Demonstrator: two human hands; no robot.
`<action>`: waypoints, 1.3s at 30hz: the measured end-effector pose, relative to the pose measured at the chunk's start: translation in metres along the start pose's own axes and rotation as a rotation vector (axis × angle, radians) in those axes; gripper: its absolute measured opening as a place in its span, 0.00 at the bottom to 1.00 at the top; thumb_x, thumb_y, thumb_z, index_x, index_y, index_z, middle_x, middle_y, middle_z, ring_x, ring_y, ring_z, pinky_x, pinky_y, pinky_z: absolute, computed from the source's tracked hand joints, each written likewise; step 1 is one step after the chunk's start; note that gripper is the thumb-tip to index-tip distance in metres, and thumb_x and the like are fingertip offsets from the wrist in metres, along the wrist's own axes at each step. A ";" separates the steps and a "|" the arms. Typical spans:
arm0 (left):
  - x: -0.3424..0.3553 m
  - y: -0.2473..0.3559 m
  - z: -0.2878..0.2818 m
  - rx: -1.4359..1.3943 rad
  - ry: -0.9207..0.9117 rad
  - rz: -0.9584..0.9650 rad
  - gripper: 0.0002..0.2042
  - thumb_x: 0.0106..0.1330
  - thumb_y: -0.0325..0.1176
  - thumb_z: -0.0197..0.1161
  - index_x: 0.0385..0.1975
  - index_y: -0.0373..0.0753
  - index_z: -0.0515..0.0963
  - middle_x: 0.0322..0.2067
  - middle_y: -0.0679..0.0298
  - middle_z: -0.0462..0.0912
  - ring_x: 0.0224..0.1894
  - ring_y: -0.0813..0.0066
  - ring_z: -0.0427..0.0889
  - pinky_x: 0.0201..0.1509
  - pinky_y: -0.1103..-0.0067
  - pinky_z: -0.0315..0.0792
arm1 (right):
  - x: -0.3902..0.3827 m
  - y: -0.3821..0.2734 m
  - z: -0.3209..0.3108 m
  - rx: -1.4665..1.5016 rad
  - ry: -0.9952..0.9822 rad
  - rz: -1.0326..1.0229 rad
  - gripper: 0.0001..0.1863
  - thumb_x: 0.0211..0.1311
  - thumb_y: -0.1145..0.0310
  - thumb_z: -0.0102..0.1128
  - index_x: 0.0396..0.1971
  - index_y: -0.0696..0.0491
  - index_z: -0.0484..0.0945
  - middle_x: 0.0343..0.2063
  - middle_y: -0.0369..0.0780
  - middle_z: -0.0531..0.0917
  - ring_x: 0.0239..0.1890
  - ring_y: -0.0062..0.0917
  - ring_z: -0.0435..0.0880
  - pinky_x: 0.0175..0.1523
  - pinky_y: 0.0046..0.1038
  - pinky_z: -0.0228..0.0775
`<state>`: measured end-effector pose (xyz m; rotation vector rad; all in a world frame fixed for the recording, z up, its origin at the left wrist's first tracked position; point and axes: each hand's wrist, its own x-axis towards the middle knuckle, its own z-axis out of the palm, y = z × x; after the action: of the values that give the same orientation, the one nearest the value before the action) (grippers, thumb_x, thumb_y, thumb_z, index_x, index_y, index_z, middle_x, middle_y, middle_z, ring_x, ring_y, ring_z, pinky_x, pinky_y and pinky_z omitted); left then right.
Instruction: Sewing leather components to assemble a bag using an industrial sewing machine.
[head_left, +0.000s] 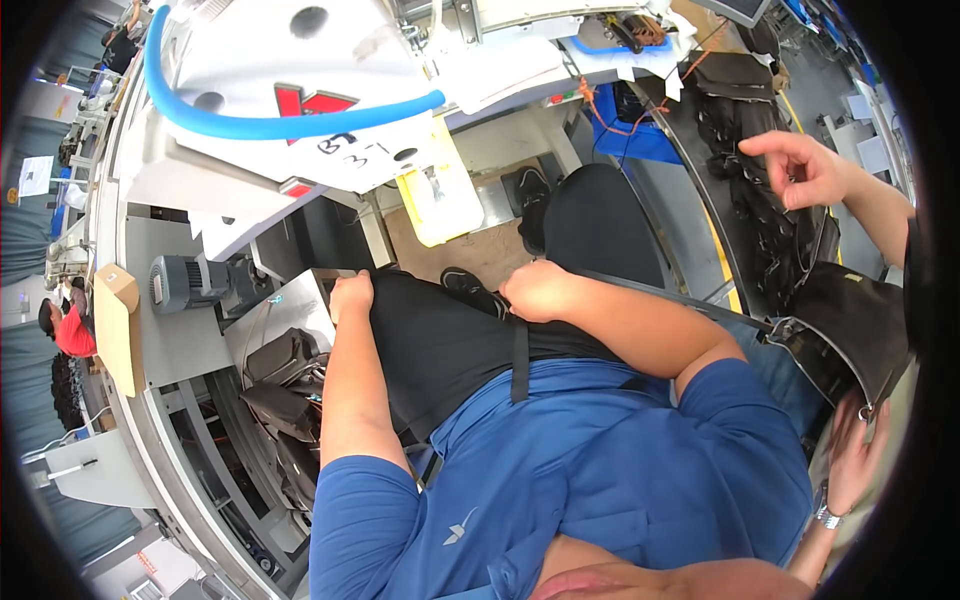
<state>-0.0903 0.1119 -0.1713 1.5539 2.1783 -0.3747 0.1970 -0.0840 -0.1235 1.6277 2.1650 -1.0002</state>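
Lap of black trousers, a strap lying across it.
Left hand curls at the trousers' left edge, right hand at the strap's far end; whether either grip pinches anything cannot be told.

Fingertips of the left hand are hidden, and the upper edge crops the white panel.

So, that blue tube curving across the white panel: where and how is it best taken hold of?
Probably wrap the fingers around the blue tube just short of its right end, coming from the near side. It is slim and round, its curve bulges toward the wearer, and that end shows. Whether its far end is fixed can't be told.
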 end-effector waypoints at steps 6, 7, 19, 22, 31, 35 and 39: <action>-0.001 -0.002 0.003 -0.022 0.028 -0.015 0.33 0.67 0.55 0.53 0.63 0.34 0.74 0.62 0.47 0.77 0.65 0.51 0.76 0.69 0.62 0.68 | -0.007 -0.003 0.002 0.038 0.047 -0.028 0.15 0.64 0.61 0.61 0.46 0.53 0.83 0.39 0.45 0.88 0.47 0.41 0.87 0.50 0.42 0.78; -0.002 -0.003 0.003 -0.018 0.029 -0.009 0.33 0.67 0.55 0.53 0.63 0.34 0.74 0.62 0.47 0.77 0.65 0.51 0.76 0.69 0.62 0.68 | -0.007 -0.003 0.002 -0.007 0.000 -0.008 0.15 0.64 0.62 0.60 0.46 0.53 0.84 0.39 0.45 0.88 0.47 0.42 0.87 0.50 0.42 0.78; 0.009 -0.002 0.005 -0.013 0.007 -0.018 0.33 0.67 0.56 0.55 0.62 0.34 0.75 0.63 0.47 0.77 0.66 0.52 0.75 0.70 0.63 0.68 | 0.004 -0.002 0.001 0.018 -0.020 0.004 0.14 0.62 0.67 0.57 0.46 0.53 0.84 0.40 0.46 0.88 0.46 0.42 0.87 0.50 0.42 0.78; 0.010 -0.002 0.006 -0.032 0.009 -0.041 0.33 0.67 0.56 0.55 0.62 0.35 0.75 0.63 0.48 0.77 0.66 0.52 0.75 0.70 0.63 0.68 | 0.004 -0.002 0.001 0.012 -0.021 0.000 0.14 0.62 0.68 0.57 0.46 0.53 0.84 0.39 0.45 0.88 0.46 0.41 0.87 0.50 0.43 0.78; 0.008 0.004 0.004 -0.013 -0.011 -0.033 0.33 0.67 0.55 0.55 0.63 0.34 0.74 0.64 0.47 0.76 0.67 0.52 0.75 0.70 0.63 0.68 | -0.002 -0.001 -0.009 0.012 -0.025 -0.009 0.16 0.61 0.67 0.58 0.48 0.53 0.84 0.39 0.46 0.88 0.46 0.42 0.87 0.51 0.42 0.78; 0.007 0.005 0.005 -0.020 -0.008 -0.054 0.33 0.67 0.55 0.54 0.63 0.34 0.74 0.64 0.47 0.76 0.67 0.51 0.74 0.70 0.63 0.67 | -0.004 -0.001 -0.011 0.010 -0.028 -0.019 0.19 0.61 0.66 0.59 0.52 0.52 0.83 0.39 0.45 0.88 0.46 0.42 0.87 0.51 0.42 0.78; 0.009 0.006 0.006 -0.013 0.001 -0.034 0.34 0.66 0.56 0.55 0.64 0.34 0.73 0.64 0.48 0.76 0.67 0.51 0.74 0.71 0.63 0.67 | -0.003 0.000 -0.009 0.019 -0.016 -0.017 0.19 0.61 0.65 0.59 0.51 0.52 0.83 0.39 0.46 0.88 0.46 0.42 0.87 0.51 0.42 0.78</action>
<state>-0.0862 0.1186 -0.1814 1.5127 2.2059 -0.3696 0.1996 -0.0807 -0.1149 1.6066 2.1696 -1.0382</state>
